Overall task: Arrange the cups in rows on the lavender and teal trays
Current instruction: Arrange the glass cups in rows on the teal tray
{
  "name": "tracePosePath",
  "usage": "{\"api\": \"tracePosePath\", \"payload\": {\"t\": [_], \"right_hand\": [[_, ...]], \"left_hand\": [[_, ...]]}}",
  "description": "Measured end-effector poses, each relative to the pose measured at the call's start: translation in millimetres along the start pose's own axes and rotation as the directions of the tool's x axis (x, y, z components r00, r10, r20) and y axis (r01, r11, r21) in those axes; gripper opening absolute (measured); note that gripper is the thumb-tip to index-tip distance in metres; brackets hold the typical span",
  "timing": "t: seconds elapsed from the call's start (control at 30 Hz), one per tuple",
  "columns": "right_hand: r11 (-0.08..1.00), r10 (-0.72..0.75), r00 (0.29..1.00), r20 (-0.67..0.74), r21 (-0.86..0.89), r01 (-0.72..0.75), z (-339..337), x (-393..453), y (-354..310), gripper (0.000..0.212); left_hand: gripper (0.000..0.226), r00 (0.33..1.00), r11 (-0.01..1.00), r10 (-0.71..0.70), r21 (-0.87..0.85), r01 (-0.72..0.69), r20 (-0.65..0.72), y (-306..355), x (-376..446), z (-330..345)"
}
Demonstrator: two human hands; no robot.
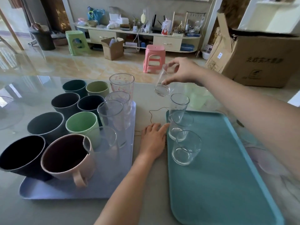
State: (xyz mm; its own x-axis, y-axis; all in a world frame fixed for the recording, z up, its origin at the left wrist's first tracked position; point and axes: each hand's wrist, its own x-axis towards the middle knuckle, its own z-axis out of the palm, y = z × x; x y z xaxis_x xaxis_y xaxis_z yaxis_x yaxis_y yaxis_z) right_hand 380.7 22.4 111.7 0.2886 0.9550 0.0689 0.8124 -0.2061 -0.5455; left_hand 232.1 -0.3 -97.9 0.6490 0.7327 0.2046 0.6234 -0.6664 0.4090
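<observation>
- Right hand [183,71] raised above the table, fingers closed around the upper part of a small clear glass [162,82]; the glass is tilted, base toward the camera, in the air beyond the far end of the teal tray [227,176].
- Left hand [153,140] lies flat, palm down, on the table [146,208] between the two trays, fingers spread and holding nothing; fingertips reach the teal tray's left edge.
- Teal tray: three clear glasses [186,147] upright in a line along its left side, rest of the tray bare.
- Lavender tray [113,184], on the left: coloured mugs [82,125] in two rows, dark, green and one pink mug [68,157] nearest; a third row of tall clear tumblers [112,117] along its right side.
</observation>
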Motion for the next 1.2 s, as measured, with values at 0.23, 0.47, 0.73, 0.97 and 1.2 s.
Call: {"api": "tracePosePath", "payload": {"t": [0.23,0.47,0.73,0.97,1.2], "right_hand": [[0.986,0.052,0.992,-0.119,0.166,-0.032,-44,-111,-16,0.078],[0.978,0.087,0.99,-0.108,0.2,-0.064,-36,-218,-12,0.077],[0.968,0.124,0.992,-0.003,0.221,-0.121,35,-282,13,0.09],[0.958,0.145,0.989,-0.034,0.254,-0.132,84,-281,39,0.101],[0.973,0.109,0.993,-0.033,0.207,-0.1,106,-282,48,0.105]], "left_hand": [[0.058,0.993,0.997,0.014,-0.082,-0.005,0.113,2,-57,-4],[0.087,0.98,1.0,0.026,-0.002,-0.026,0.195,5,-98,-14],[0.089,0.973,0.999,0.035,-0.019,-0.031,0.229,7,-113,-20],[0.089,0.978,0.999,0.03,-0.034,-0.024,0.208,9,-112,-21],[0.085,0.98,0.999,0.03,-0.033,-0.024,0.197,8,-110,-19]]}}
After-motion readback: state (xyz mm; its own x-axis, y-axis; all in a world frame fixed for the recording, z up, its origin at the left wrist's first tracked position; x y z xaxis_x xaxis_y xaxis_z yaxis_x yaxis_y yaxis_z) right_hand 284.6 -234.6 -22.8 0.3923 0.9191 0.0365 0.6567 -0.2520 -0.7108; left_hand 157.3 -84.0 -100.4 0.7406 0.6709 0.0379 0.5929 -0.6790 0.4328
